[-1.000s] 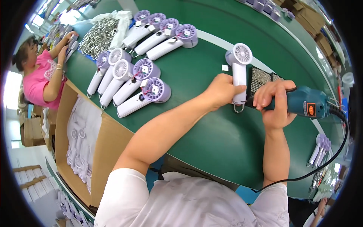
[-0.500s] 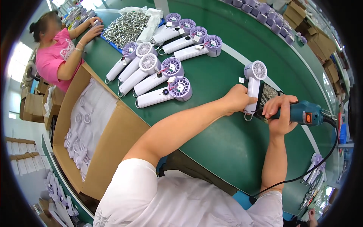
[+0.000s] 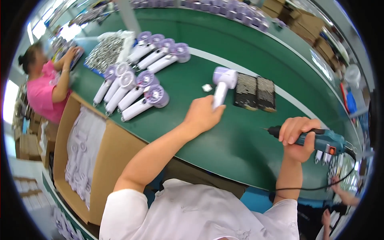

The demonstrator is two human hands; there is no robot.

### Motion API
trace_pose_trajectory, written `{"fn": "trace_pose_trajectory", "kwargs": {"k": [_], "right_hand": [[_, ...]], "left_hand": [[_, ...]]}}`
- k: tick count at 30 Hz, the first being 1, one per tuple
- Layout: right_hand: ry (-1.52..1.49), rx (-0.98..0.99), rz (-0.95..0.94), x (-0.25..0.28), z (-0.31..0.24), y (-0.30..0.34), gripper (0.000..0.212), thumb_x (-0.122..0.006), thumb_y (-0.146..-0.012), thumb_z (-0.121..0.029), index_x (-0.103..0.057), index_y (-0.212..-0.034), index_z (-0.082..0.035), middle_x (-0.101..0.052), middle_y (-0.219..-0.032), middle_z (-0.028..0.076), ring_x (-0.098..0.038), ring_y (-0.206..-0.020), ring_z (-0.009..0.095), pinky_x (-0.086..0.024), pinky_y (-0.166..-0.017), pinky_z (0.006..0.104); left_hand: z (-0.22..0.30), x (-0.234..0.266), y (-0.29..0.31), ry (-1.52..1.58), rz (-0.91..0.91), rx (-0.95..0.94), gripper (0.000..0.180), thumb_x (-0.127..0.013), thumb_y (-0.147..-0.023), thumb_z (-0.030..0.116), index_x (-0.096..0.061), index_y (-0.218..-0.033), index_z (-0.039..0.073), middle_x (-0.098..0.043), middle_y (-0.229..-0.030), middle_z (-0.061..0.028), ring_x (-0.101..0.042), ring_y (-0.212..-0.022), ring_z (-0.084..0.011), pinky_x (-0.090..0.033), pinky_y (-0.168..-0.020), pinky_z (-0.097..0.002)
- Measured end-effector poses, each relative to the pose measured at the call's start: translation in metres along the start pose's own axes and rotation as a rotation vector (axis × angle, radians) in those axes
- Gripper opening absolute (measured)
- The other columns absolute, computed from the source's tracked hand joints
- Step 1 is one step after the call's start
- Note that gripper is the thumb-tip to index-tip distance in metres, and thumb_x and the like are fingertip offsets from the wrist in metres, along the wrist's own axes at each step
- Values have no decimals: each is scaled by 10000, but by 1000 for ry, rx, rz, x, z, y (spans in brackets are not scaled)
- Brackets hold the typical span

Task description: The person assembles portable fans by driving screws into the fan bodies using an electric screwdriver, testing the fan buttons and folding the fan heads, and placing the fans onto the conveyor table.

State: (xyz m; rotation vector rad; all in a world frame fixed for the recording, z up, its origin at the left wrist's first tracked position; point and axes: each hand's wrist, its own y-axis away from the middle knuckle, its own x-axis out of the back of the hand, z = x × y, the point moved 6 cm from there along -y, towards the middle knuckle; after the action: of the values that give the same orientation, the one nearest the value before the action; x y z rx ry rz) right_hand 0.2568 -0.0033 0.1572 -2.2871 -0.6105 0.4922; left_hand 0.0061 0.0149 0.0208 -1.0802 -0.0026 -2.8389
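My left hand (image 3: 203,115) is closed around the lower handle of a white and lavender handheld fan (image 3: 221,93), its round head pointing away from me over the green table (image 3: 240,140). My right hand (image 3: 299,138) grips a teal and black electric screwdriver (image 3: 326,141). The driver's thin bit points left and stays apart from the fan. Just right of the fan lie two black trays of small screws, one (image 3: 245,92) beside the other (image 3: 266,95). A small white square piece (image 3: 207,87) lies left of the fan.
Several similar fans (image 3: 138,96) lie in rows at left, near a blue tray of metal clips (image 3: 106,52). An open cardboard box (image 3: 116,148) with more fans stands at my left. A person in pink (image 3: 46,92) works beyond it. A black cord (image 3: 320,188) trails from the screwdriver.
The screwdriver has come away from the lower end of the fan's handle. My left hand has carried the fan leftward, uncovering the screw trays. The whole view has shifted too.
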Motion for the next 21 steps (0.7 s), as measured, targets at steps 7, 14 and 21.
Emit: {"fn": "trace_pose_trajectory", "kwargs": {"k": [7, 14, 21], "right_hand": [[-12, -39, 252, 66, 2, 72, 130, -429, -1035, -125, -513, -1019, -26, -522, -619, 85, -457, -446, 181, -442, -426, 336], [-43, -115, 423, 93, 18, 97, 118, -437, -1020, -84, -536, -1003, -23, -477, -579, 67, -438, -434, 169, -421, -423, 332], [-37, -114, 353, 88, 16, 100, 135, -426, -1029, -105, -533, -1022, -24, -477, -592, 61, -422, -435, 158, -415, -430, 315]], "left_hand": [[-10, -23, 30, 637, -180, 296, 345, -694, -954, 238, -673, -980, -106, -706, -834, -109, -684, -689, -168, -553, -604, -306], [-12, -16, 36, 382, -115, 297, 353, -779, -884, 292, -760, -903, -61, -687, -683, -35, -574, -609, -60, -453, -548, -260], [-3, -10, 54, 172, 71, 253, 358, -769, -882, 329, -761, -1050, 13, -668, -793, -108, -600, -696, -159, -480, -652, -313]]}}
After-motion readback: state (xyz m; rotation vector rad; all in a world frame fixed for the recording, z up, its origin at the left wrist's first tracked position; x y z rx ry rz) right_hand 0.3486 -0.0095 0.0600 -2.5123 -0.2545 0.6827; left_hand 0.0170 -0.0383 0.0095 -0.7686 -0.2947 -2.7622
